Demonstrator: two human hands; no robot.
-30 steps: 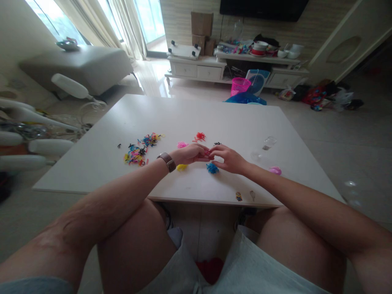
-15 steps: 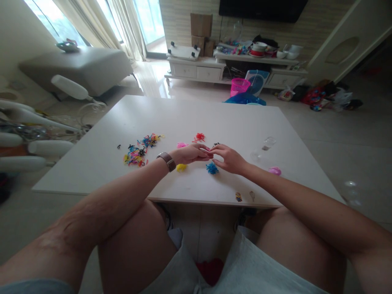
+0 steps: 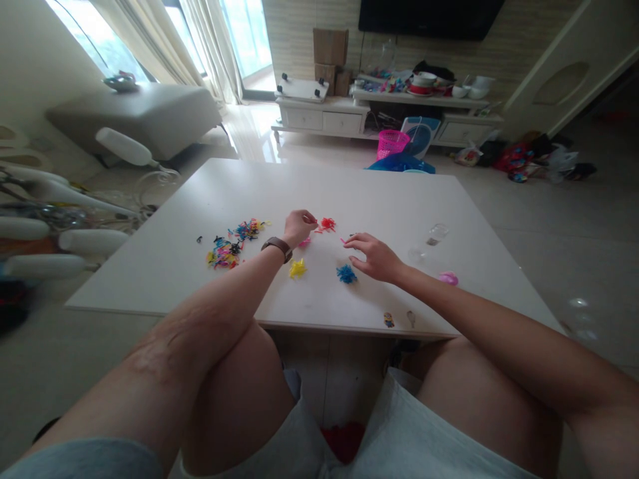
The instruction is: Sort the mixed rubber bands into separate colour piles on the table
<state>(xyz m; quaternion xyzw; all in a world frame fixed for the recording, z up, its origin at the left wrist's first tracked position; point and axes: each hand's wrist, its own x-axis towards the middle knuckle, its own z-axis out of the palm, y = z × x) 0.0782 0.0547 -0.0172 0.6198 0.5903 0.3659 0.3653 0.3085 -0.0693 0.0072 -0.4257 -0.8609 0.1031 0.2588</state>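
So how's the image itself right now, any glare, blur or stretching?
Head view: the glass door at upper left is washed out, with glare on the floor below it; head view: the far right is dim, and wide-angle stretching shows toward the edges; head view: the blue pile looks soft, its single pieces hard to tell apart.

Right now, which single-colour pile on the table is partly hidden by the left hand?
The pink pile, between the yellow pile and red pile. Only part of it shows past the left hand; yellow, red and the blue pile show clear.
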